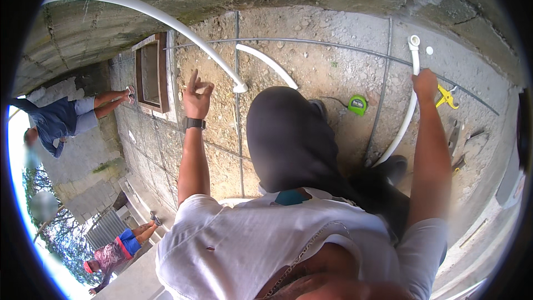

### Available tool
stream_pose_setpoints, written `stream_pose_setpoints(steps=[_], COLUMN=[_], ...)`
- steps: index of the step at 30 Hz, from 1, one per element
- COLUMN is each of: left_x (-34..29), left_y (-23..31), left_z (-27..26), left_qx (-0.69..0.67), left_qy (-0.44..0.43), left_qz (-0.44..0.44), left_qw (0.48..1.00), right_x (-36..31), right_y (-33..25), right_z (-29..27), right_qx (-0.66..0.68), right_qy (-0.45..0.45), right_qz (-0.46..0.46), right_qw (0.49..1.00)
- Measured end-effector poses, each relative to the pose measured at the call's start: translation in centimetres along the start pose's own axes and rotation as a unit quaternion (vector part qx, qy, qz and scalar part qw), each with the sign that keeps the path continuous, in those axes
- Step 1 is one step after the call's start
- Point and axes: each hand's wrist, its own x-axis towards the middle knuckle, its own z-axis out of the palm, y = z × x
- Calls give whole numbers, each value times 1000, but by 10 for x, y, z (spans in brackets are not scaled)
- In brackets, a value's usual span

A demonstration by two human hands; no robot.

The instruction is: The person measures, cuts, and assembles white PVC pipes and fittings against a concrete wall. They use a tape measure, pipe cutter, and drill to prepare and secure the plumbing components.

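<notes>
Far to the left of the right-hand grip, edge of view: one co-worker (53,116) in dark shirt and grey shorts; lower, a second co-worker (114,253), red cap, patterned top, blue shorts. Both well apart from the hands.

Upper left of grip: long white pipe (166,19), curved in this view, runs down rightward to a wider collar end (240,87). Brown rectangular frame (162,86) under that run, left of the left hand.

Left hand (196,100): raised, fingers parted, some straight, some bent; just left of the collar end, apart from it. Black wristwatch (195,123) below it.

Between the two hands, rough stony ground. Short white pipe length (269,65) lies past the collar end, nearer the left hand than the grip. Grey reinforcing bar (311,43) crosses from left to right above the left hand and on past the grip; other bars run crosswise. Dark-trousered knee (291,133) below the short length. Green tape measure (357,105) left of the grip and a little lower, on the ground.

Right hand (426,84): fingers clamped around the white pipe with elbow (408,116). Elbow fitting (413,40) above the grip; pipe bends down left to beside a dark shoe (394,169). Small white disc (429,50) just above the hand, right of the elbow.

Just right of grip, slightly lower: yellow tool (447,98), exact kind unclear.
</notes>
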Motion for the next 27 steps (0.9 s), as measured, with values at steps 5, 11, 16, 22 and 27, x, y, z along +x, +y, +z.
stream_pose_setpoints(steps=[5, 11, 16, 22, 27], left_x=[56, 149, 202, 205, 116], left_y=[10, 43, 66, 78, 112], left_z=[-6, -54, -68, -55, -84], left_qx=[-309, -318, -522, -553, -472], left_qy=[131, 211, 137, 126, 291], left_qz=[29, 101, 37, 27, 139], left_qw=[942, 919, 841, 823, 820], right_x=[-10, -15, -8, -6, -13], right_y=[0, -8, 6, 24, 34], right_z=[9, -18, -90, -187, -245], right_qx=[2, -24, 4, -60, -56], right_qy=[39, -75, -214, -83, -48], right_qz=[-9, 16, -90, -146, -185], right_qw=[999, 997, 973, 984, 980])
